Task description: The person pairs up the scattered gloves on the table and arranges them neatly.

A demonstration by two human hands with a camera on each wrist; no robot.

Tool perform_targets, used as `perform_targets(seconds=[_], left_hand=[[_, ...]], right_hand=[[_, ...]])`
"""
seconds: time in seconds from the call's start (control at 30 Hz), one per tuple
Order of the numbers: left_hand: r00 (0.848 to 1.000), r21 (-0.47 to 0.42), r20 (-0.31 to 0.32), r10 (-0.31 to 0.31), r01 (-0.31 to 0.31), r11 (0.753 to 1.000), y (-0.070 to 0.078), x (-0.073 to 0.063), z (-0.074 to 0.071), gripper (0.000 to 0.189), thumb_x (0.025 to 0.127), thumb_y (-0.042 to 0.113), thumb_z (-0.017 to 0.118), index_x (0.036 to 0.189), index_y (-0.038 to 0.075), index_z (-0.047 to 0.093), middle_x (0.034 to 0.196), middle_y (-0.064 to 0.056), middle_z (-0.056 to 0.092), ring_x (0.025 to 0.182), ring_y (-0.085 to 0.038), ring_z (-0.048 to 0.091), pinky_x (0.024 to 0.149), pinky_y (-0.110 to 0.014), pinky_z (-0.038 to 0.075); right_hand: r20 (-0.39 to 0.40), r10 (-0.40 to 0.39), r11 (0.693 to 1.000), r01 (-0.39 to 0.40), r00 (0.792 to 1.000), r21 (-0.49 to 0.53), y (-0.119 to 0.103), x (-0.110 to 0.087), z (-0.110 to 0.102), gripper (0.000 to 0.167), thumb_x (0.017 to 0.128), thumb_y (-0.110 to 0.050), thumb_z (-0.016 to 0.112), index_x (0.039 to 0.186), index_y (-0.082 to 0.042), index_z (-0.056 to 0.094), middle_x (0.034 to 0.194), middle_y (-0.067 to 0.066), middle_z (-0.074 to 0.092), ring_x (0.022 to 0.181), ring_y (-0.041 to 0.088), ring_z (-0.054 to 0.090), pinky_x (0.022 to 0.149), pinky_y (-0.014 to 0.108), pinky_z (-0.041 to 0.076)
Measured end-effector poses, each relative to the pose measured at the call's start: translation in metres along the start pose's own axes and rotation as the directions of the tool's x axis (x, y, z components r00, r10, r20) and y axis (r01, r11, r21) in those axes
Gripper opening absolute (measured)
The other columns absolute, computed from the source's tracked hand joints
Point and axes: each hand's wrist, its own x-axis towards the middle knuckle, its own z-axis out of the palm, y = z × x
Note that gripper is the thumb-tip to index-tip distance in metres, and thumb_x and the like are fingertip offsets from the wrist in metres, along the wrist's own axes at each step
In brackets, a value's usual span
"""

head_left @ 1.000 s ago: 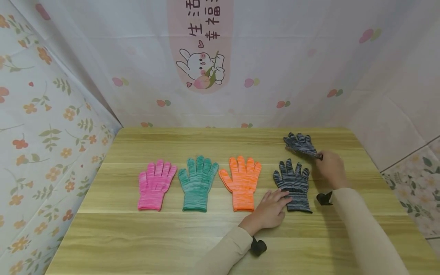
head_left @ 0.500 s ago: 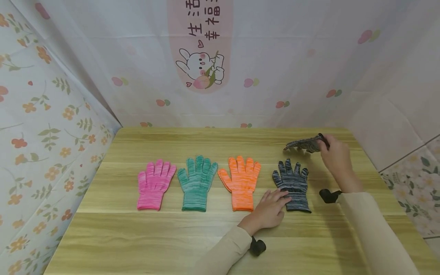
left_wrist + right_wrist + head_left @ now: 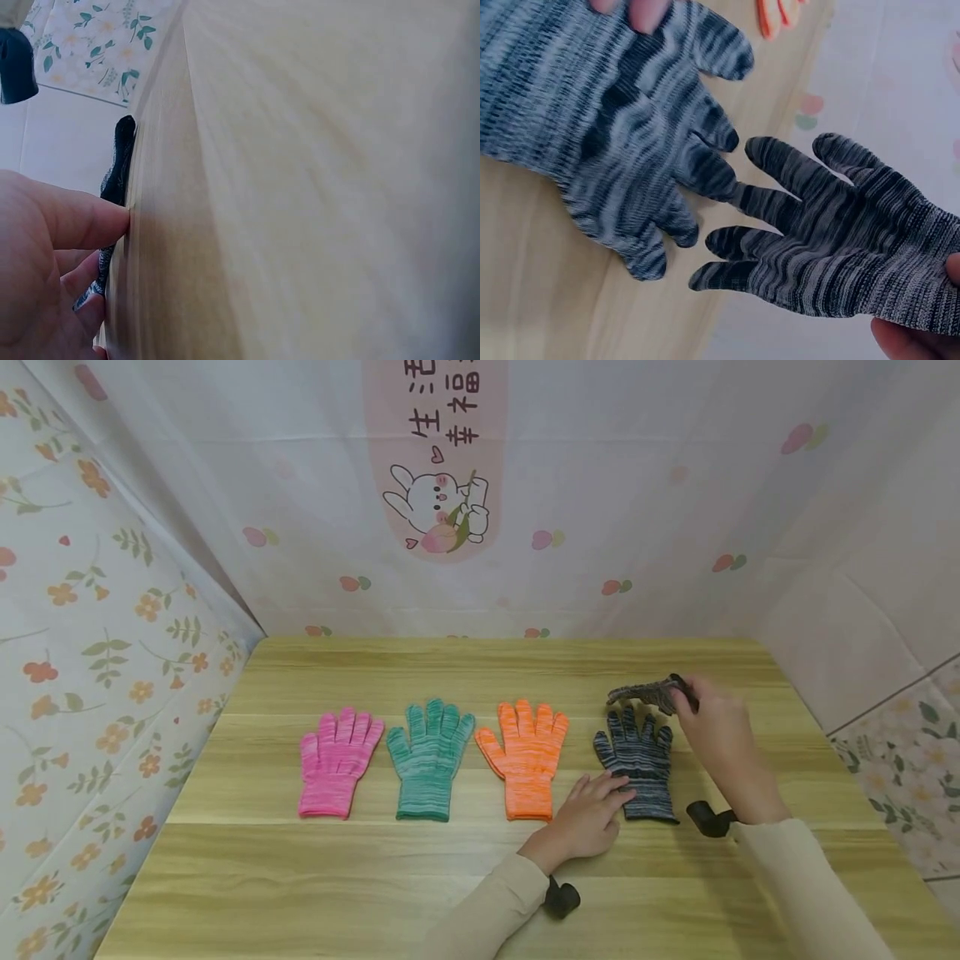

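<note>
My right hand [image 3: 716,722] pinches a black-and-grey knit glove [image 3: 648,695] by its cuff and holds it up at the right of the table. In the right wrist view this raised glove [image 3: 832,232] points its fingers at those of a matching glove [image 3: 622,142]. That second dark glove [image 3: 637,768] lies flat on the table, fingers pointing away from me. Resting on its left edge are the straight fingers of my left hand [image 3: 588,818]. The left wrist view shows the left hand [image 3: 52,262] beside the dark glove [image 3: 116,172], low at the tabletop.
An orange glove [image 3: 529,760], a green glove [image 3: 427,764] and a pink glove [image 3: 341,764] lie in a row to the left on the wooden table [image 3: 300,885]. A printed curtain [image 3: 637,485] hangs behind the table's far edge.
My right hand has raised the dark glove's cuff, then brought the glove left and nearer, toward the flat dark glove's fingertips. The left hand has stayed in place.
</note>
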Motion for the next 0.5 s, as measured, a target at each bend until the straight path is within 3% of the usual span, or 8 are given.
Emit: perform_targets(seconds=[0.13, 0.3, 0.43, 0.5], left_hand=[[1.000, 0.001, -0.004, 0.003, -0.003, 1.000, 0.001, 0.000, 0.000, 0.048, 0.098, 0.021, 0.039, 0.145, 0.026, 0.033, 0.153, 0.007, 0.024, 0.143, -0.014, 0.016, 0.117, -0.034, 0.015], [1.000, 0.005, -0.015, 0.006, -0.006, 1.000, 0.001, -0.001, -0.001, 0.048, 0.097, 0.020, 0.040, 0.144, 0.025, 0.035, 0.153, 0.007, 0.026, 0.143, -0.014, 0.018, 0.116, -0.035, 0.016], [1.000, 0.013, -0.025, 0.005, -0.004, 1.000, 0.000, -0.001, -0.001, 0.047, 0.097, 0.020, 0.041, 0.144, 0.024, 0.036, 0.152, 0.006, 0.027, 0.142, -0.015, 0.020, 0.116, -0.035, 0.017], [0.999, 0.023, -0.031, 0.006, -0.005, 1.000, 0.000, -0.001, 0.000, 0.047, 0.096, 0.020, 0.041, 0.143, 0.024, 0.037, 0.152, 0.006, 0.028, 0.142, -0.015, 0.021, 0.116, -0.035, 0.018]], right_hand=[[-0.061, -0.075, 0.996, 0.073, 0.995, -0.042, -0.002, -0.013, 0.000, 0.019, 0.085, -0.002, 0.063, 0.096, 0.012, 0.058, 0.071, 0.027, 0.064, 0.045, 0.030, 0.058, 0.039, 0.038, 0.045], [-0.138, -0.174, 0.981, 0.160, 0.975, -0.106, -0.002, -0.032, 0.003, 0.019, 0.077, 0.001, 0.069, 0.090, 0.010, 0.059, 0.065, 0.024, 0.065, 0.034, 0.023, 0.050, 0.032, 0.027, 0.035], [-0.096, -0.175, 0.981, 0.165, 0.980, -0.101, -0.006, -0.048, 0.007, 0.021, 0.074, 0.003, 0.071, 0.091, 0.010, 0.061, 0.071, 0.025, 0.067, 0.038, 0.025, 0.054, 0.033, 0.029, 0.035], [-0.026, -0.120, 0.990, 0.117, 0.992, -0.076, -0.009, -0.057, 0.010, 0.021, 0.074, 0.003, 0.071, 0.092, 0.009, 0.063, 0.076, 0.025, 0.067, 0.048, 0.029, 0.059, 0.038, 0.033, 0.041]])
